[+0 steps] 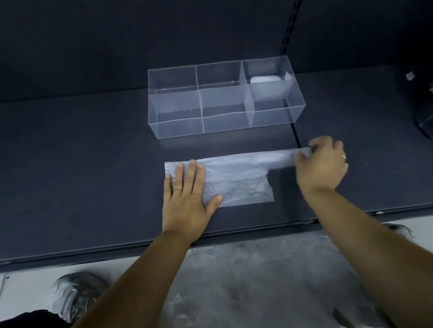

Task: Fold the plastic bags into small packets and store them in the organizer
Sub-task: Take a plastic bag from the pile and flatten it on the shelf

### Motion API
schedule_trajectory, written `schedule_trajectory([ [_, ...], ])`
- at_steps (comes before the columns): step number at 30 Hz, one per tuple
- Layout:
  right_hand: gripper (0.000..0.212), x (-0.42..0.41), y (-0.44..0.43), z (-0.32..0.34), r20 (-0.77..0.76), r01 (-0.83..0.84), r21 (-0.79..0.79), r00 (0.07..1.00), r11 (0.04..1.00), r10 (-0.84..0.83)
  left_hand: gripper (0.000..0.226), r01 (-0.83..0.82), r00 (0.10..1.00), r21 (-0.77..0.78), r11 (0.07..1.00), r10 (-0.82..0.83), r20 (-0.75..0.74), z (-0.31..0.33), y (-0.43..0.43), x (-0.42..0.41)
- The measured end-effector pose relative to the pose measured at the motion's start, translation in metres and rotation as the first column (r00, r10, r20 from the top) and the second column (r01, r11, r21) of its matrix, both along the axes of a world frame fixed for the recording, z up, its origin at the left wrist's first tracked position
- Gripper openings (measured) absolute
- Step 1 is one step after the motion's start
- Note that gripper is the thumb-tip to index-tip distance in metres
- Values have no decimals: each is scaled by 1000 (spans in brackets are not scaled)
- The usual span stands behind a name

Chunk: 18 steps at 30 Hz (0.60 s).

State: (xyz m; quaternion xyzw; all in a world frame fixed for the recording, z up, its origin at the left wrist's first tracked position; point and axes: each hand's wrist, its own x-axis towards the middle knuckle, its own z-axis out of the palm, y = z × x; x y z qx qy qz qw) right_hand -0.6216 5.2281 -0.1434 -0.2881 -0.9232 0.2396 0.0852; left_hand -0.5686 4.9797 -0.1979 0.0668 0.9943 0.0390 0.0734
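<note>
Translucent plastic bag (236,180) flattened, L-shaped, handle strip pinched by right hand (321,165)

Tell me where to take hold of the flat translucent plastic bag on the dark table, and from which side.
Pinch the translucent plastic bag by its narrow strip at the right end, from the right: it juts past the wider body, and the left hand pins the other end flat.
</note>
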Motion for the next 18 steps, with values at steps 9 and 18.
schedule_trajectory([
  [9, 56, 25, -127, -43, 158, -779, -10, 617, 627, 770, 78, -20, 999, -37, 999, 22, 46, 2, -1, 0],
  [18, 66, 4, -14, -54, 398, -692, 240, 710, 681, 581, 115, -137, 988, -11, 991, 137, 67, 5, -24, 7],
])
